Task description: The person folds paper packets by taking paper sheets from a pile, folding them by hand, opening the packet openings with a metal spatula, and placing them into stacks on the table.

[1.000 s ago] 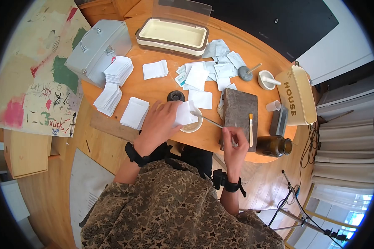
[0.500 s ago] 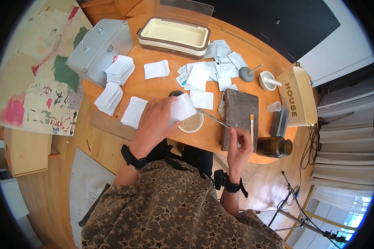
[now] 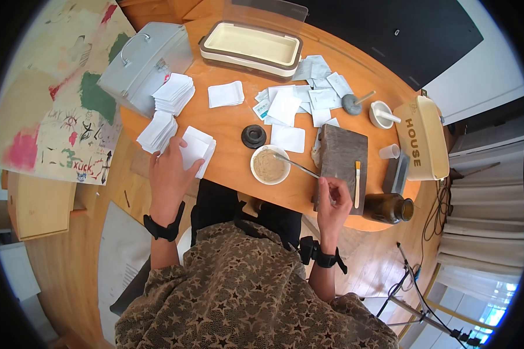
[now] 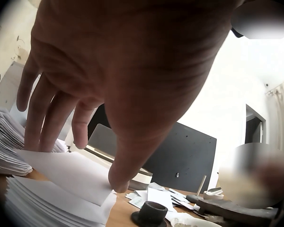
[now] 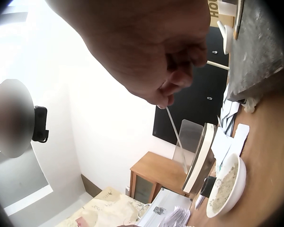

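Observation:
In the head view my left hand point(image 3: 172, 174) is at the table's left front, its thumb and fingers spanning a white paper packet point(image 3: 195, 144). The left wrist view shows this packet point(image 4: 68, 175) gripped by its edges, tilted over a stack of similar packets point(image 4: 52, 208). My right hand point(image 3: 335, 203) pinches the handle end of a thin metal spoon point(image 3: 303, 168). The spoon's far end reaches over a white bowl point(image 3: 288, 173) of beige powder point(image 3: 269, 167). A dark ring-shaped piece point(image 3: 254, 136) sits just behind the bowl.
More white packets point(image 3: 157, 132) lean by a silver case point(image 3: 148, 61). At the back stands a cream box point(image 3: 250, 65). Loose sachets point(image 3: 320, 96) lie mid-table. Rightward are a dark slab point(image 3: 340, 154) with a brush point(image 3: 357, 183), a brown jar point(image 3: 384, 208) and a mortar point(image 3: 381, 114).
My left hand has moved from over the bowl leftward to the packet stack, uncovering the bowl and dark ring. The right hand stays near its place with the spoon.

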The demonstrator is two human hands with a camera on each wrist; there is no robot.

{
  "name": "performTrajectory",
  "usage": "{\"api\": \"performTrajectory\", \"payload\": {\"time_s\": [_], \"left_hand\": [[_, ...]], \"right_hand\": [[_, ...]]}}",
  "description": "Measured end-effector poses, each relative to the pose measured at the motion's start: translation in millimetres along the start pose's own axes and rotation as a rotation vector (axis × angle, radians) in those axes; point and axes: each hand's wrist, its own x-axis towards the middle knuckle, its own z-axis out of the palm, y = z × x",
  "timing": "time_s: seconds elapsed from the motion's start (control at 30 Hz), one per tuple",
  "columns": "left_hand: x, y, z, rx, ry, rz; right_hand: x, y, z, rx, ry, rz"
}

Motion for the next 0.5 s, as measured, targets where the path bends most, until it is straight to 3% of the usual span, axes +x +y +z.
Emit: {"api": "performTrajectory", "payload": {"time_s": [0.5], "left_hand": [[-4.6, -10.0, 22.5, 0.012, -0.060, 0.005]], "right_hand": [[2.1, 9.9, 6.1, -0.066, -0.037, 0.006]]}}
